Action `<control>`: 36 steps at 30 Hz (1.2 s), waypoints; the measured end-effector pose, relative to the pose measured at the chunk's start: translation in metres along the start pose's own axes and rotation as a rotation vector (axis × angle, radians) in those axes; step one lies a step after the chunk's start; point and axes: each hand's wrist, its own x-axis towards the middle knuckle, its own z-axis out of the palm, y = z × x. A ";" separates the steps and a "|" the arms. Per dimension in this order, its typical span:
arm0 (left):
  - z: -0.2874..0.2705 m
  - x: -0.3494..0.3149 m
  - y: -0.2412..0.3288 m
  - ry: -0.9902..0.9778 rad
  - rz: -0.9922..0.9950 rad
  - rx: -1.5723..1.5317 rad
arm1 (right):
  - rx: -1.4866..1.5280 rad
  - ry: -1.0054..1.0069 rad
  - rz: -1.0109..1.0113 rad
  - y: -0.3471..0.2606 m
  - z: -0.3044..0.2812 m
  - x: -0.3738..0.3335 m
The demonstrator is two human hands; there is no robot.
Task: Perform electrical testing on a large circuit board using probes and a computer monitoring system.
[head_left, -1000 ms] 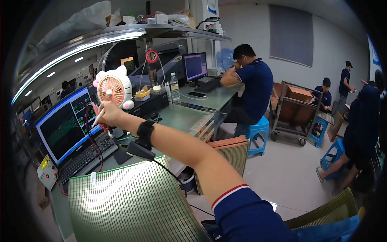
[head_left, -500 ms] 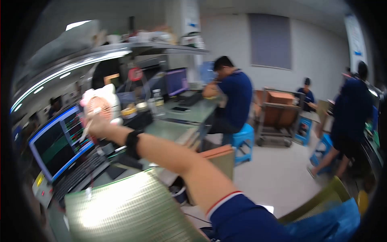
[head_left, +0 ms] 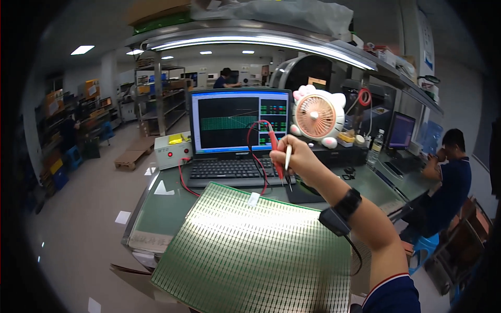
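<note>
My right hand [head_left: 295, 155] is raised in front of the monitor, its fingers closed round a red test probe [head_left: 275, 146] with a thin metal tip pointing down. A cream pen-like stick [head_left: 288, 156] also sits in its grip, and a dark-tipped probe seems to hang beside them. A red lead [head_left: 249, 136] loops from the probe. Below the hand, a large green circuit panel [head_left: 250, 245] with rows of small pads lies tilted across the bench front, glare on its upper part. A white label [head_left: 253, 199] is at its top edge. My left hand is out of view.
Behind the panel stand a keyboard [head_left: 229, 171], a monitor [head_left: 229, 125] and a white box with a red light [head_left: 172, 152]. A pink-and-white fan [head_left: 315, 116] and water bottle [head_left: 376, 146] are to the right. A co-worker [head_left: 450, 182] sits at the far right.
The view has swung left from the room toward the bench. My right hand, earlier blurred in front of the fan, is now before the monitor with the red probe and stick.
</note>
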 end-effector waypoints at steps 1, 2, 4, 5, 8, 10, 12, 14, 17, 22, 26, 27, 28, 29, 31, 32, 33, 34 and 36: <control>0.009 -0.002 0.004 0.026 0.035 -0.042 | 0.029 -0.033 0.021 0.001 0.006 -0.004; 0.006 -0.003 0.003 0.039 0.040 -0.048 | 0.064 -0.070 0.042 0.001 0.011 -0.009; 0.000 -0.008 0.002 0.049 0.008 -0.012 | 0.107 -0.153 0.048 0.007 0.019 -0.013; 0.002 -0.010 0.002 0.061 0.006 -0.020 | 0.124 -0.183 0.030 0.009 0.023 -0.014; 0.014 -0.016 0.013 0.099 -0.024 -0.052 | 0.159 -0.240 0.019 0.011 0.034 -0.014; 0.017 -0.016 0.023 0.040 -0.045 0.002 | 0.172 -0.255 0.017 0.019 0.036 -0.008; 0.012 -0.013 0.029 -0.013 -0.088 0.036 | 0.200 -0.258 0.018 0.030 0.036 -0.005; 0.012 -0.018 0.028 -0.053 -0.087 0.068 | 0.222 -0.266 -0.013 0.024 0.044 -0.005; 0.008 -0.022 0.032 -0.042 -0.108 0.064 | 0.197 -0.213 0.033 0.024 0.041 -0.004; -0.001 -0.030 0.043 0.094 -0.056 0.029 | 0.189 -0.188 0.036 0.029 0.039 -0.006; -0.014 -0.045 0.082 0.068 -0.296 0.382 | 0.204 -0.167 0.027 0.026 0.040 -0.010; -0.019 -0.054 0.096 0.001 -0.371 0.543 | 0.206 -0.161 0.009 0.025 0.040 -0.010; -0.021 -0.062 0.110 0.011 -0.369 0.535 | 0.213 -0.172 0.009 0.023 0.041 -0.013; -0.020 -0.068 0.125 -0.002 -0.433 0.586 | 0.196 -0.174 0.002 0.021 0.042 -0.015; -0.009 -0.061 0.164 -0.021 -0.366 0.756 | 0.159 -0.164 -0.017 0.027 0.047 -0.015; 0.007 -0.052 0.188 -0.014 -0.236 0.872 | 0.150 -0.165 -0.011 0.028 0.050 -0.015; 0.019 -0.042 0.205 0.036 -0.147 0.881 | 0.138 -0.162 -0.033 0.029 0.053 -0.017; 0.033 -0.032 0.221 0.091 -0.060 0.889 | 0.131 -0.162 -0.056 0.029 0.056 -0.018; 0.058 -0.008 0.248 0.101 0.045 0.920 | 0.165 -0.176 -0.035 0.027 0.063 -0.022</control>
